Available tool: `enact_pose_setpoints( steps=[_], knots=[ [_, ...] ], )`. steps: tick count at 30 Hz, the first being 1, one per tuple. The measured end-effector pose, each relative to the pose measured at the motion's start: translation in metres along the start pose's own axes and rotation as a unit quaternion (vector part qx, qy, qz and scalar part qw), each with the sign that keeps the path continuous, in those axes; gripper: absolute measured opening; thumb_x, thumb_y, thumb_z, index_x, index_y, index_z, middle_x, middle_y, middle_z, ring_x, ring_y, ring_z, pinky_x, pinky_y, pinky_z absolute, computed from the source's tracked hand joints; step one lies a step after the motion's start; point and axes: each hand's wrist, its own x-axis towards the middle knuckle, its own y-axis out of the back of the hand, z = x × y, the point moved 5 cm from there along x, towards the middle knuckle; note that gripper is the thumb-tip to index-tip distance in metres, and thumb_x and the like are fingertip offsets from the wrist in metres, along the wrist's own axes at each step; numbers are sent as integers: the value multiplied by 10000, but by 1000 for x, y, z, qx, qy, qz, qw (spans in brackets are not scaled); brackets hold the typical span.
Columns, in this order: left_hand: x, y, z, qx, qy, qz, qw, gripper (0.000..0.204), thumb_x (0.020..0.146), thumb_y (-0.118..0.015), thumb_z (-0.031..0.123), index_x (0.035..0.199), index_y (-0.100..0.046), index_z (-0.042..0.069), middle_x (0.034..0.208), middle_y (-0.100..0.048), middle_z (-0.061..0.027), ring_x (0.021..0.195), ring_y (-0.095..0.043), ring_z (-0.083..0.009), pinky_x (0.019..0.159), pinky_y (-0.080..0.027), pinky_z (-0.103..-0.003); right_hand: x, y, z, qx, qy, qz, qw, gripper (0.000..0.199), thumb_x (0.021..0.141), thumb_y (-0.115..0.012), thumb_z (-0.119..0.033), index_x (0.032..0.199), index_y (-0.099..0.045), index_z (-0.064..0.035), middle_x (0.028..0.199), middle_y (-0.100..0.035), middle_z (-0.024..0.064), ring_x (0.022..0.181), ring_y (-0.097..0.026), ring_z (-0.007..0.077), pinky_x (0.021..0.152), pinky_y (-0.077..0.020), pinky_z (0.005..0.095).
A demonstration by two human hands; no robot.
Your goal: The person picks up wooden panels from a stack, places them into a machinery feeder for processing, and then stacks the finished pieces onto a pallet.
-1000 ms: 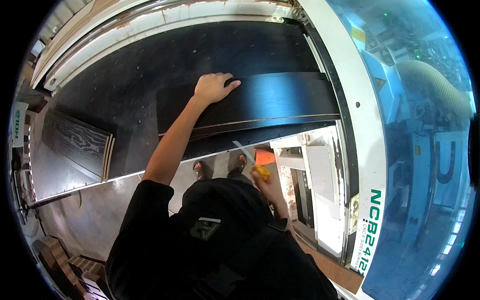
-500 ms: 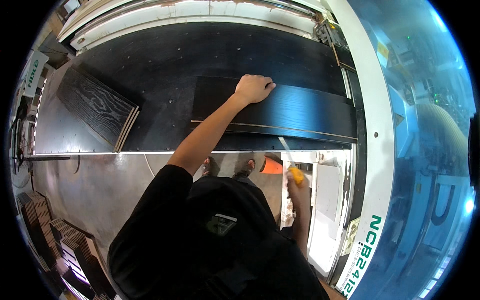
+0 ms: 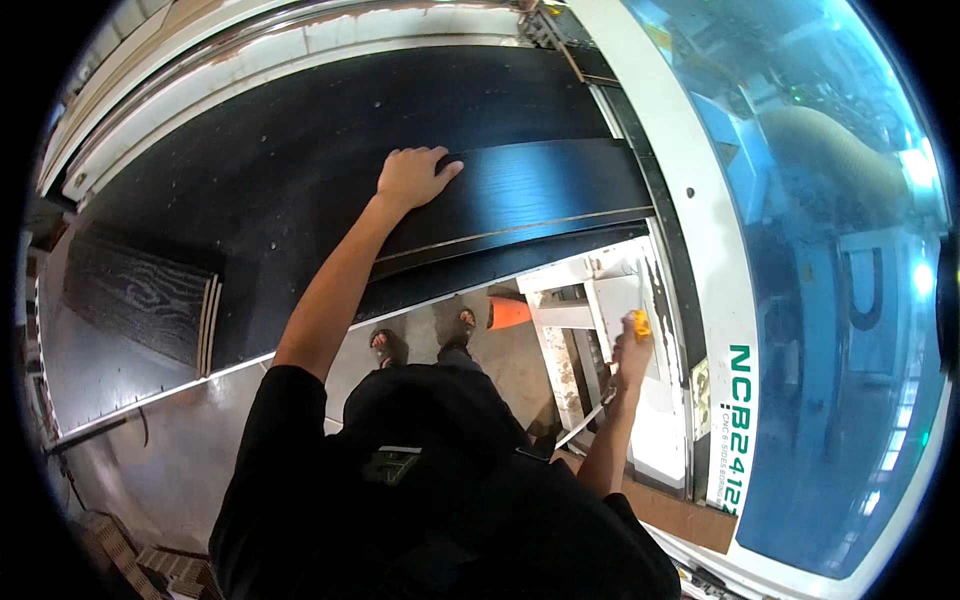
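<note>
My left hand (image 3: 413,178) rests on a long dark wood-grain board (image 3: 530,185), fingers curled over its far edge and thumb lying on top. The board lies on the black machine table (image 3: 310,120), its pale near edge facing me. My right hand (image 3: 631,355) is closed around the yellow handle of a tool (image 3: 641,324). A thin blade seems to extend from that handle, but it blurs against the white frame, so its exact kind is unclear. This hand is over the white machine frame, apart from the board.
A short stack of dark wood-grain boards (image 3: 145,305) lies at the table's left. To the right stand a white beam (image 3: 690,190) and a blue transparent cover (image 3: 800,400). An orange object (image 3: 508,312) is on the floor near my feet. A brown board (image 3: 680,515) is at lower right.
My right hand has drawn the tool away from the board's near edge, over the white frame. The view has shifted and turned. My left hand stays at the board's far edge.
</note>
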Motion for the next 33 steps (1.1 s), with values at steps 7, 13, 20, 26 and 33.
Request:
enact_pose_setpoints(
  steps=[7,13,20,26,33],
  knots=[
    [-2,0,-6,7,17,-23,1000,559,997,-509,562,1224,-705,91,1103,-734,-174,1038,-691,-358,932,-519,-470,-37,-41,-30,-15,18,-125,992,280,1037,-619,-335,990,-679,-66,660,-520,-68,538,-460,36,452,-357,234],
    [-3,-6,-13,-3,-4,26,1000,539,985,-528,555,1185,-716,92,1067,-732,-168,996,-693,-356,894,-514,-477,-125,-168,-78,-147,-2,-434,889,487,977,-629,-513,1230,-669,-99,850,-692,59,686,-632,158,635,-522,319],
    [3,-3,-2,-24,-20,30,999,514,987,-544,525,1190,-711,82,1065,-732,-154,994,-690,-355,896,-512,-477,-2,-51,17,-27,-25,-46,998,289,1000,-644,-346,953,-671,-62,605,-525,-40,486,-476,76,427,-398,256],
    [1,1,2,-15,-18,38,999,506,970,-590,511,1177,-714,66,1052,-730,-157,985,-688,-364,870,-523,-475,45,27,39,81,-54,-46,994,352,1005,-653,-398,1005,-649,-46,591,-535,-18,457,-514,76,430,-431,244],
    [64,-26,46,-80,46,-158,983,658,930,-597,609,1346,-622,100,1203,-707,-200,1136,-664,-393,965,-518,-462,94,18,11,110,-64,-74,989,298,1019,-643,-334,1044,-638,-37,624,-546,-22,484,-518,73,443,-414,235]
  ],
)
